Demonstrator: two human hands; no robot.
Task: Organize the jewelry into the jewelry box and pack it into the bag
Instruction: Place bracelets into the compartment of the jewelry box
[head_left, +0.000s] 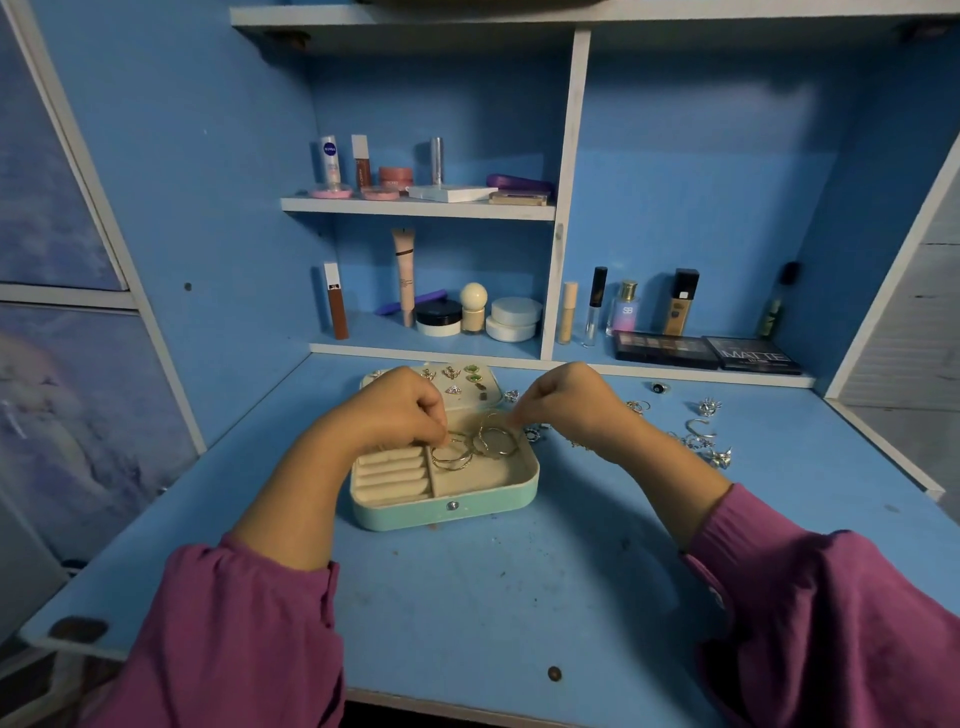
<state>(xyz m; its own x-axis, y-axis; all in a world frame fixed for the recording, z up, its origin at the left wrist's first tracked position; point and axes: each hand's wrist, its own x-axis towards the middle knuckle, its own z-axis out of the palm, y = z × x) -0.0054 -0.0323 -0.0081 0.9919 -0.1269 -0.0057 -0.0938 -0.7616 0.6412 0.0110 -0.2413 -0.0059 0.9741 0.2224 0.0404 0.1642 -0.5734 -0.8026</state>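
While two purple sleeves (249, 639) fill the near edge of the blue desk (467, 597), both forearms reach forward over the open mint jewelry box (447, 512), which sits at the middle of the desk; the left hand (395, 405) has its fingers curled down, pinching a thin bangle (452, 460) in the box's right compartment; the right hand (566, 402) is curled too, fingertips pinching another of the bangles (498, 441) from the other side; ring rolls (392, 470) line the left compartment; earrings (460, 376) are pinned in the raised lid; loose silver jewelry (701, 431) lies scattered to the right of the box; farther back, cosmetics (436, 312) and palettes (706, 352) stand on the shelves.
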